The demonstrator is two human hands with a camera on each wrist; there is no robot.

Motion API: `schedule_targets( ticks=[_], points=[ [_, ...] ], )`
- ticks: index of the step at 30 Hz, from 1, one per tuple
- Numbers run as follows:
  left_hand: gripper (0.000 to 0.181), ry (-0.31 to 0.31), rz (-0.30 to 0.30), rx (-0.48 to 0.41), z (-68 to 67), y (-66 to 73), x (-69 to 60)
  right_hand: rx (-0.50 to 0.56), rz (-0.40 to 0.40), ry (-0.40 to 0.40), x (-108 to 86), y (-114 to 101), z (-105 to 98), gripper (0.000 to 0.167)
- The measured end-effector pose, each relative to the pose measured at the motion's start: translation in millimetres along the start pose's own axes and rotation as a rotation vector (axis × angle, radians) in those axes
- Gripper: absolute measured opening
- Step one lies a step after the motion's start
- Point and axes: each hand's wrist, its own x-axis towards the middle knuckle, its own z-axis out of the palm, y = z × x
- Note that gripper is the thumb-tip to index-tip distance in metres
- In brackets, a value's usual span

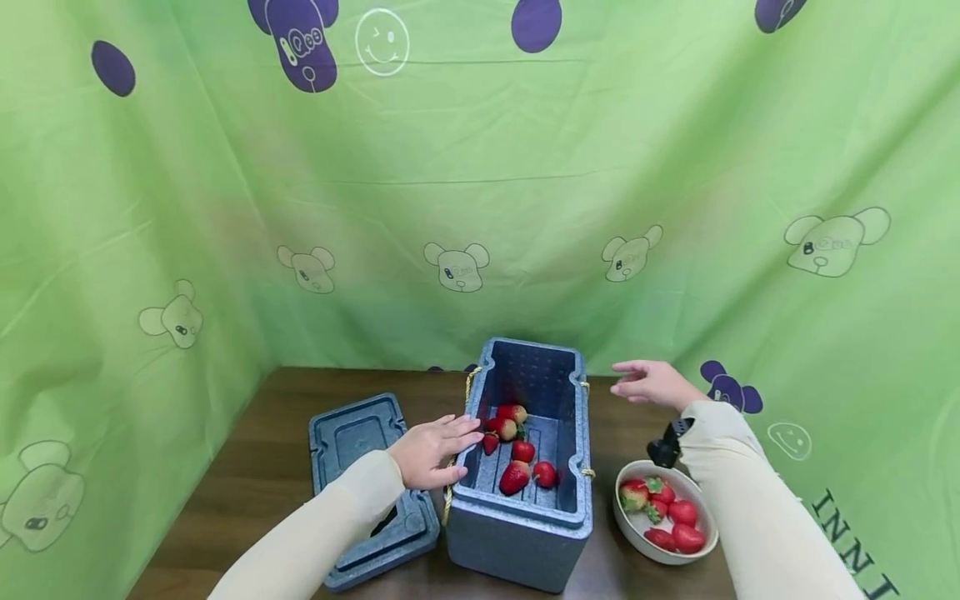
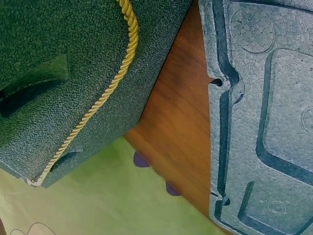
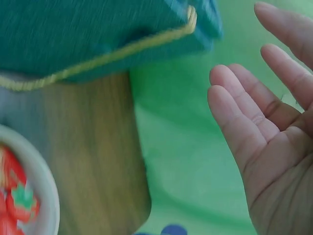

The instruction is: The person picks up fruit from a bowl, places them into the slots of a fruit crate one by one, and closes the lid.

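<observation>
A blue-grey foam box (image 1: 517,533) stands uncovered on the table, with several strawberries (image 1: 514,477) lying on its floor. My left hand (image 1: 435,452) rests on the box's left rim, fingers extended; the left wrist view does not catch the hand. To the right of the box, my right hand (image 1: 651,385) is in the air and holds nothing. Its fingers (image 3: 234,110) look loosely extended in the right wrist view. Below that forearm sits a white bowl (image 1: 628,533) with several more strawberries (image 1: 682,512).
The foam lid (image 1: 352,467) lies on the wooden table (image 1: 247,492) left of the box. A yellow rope (image 2: 110,90) runs along the box's side. A green printed curtain (image 1: 450,167) hangs behind and around the table.
</observation>
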Motion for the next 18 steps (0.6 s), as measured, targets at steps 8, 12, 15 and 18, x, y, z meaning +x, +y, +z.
schedule_targets(
  ticks=[8, 12, 15, 18],
  points=[
    [0.05, 0.026, 0.015, -0.011, -0.1, 0.6, -0.5, 0.018, 0.03, -0.023, -29.5, 36.4, -16.3, 0.057],
    [0.051, 0.02, 0.002, -0.028, 1.7, 0.8, -0.6, 0.011, 0.048, -0.028, -42.7, 52.2, -17.8, 0.055],
    [0.051, 0.019, -0.007, -0.034, 3.2, 0.9, -0.9, -0.019, 0.058, -0.022, -49.3, 62.8, -15.0, 0.054],
    [0.051, 0.023, -0.011, -0.027, 3.6, 1.0, -1.0, -0.062, 0.067, -0.001, -54.9, 72.1, -7.2, 0.053]
  ],
)
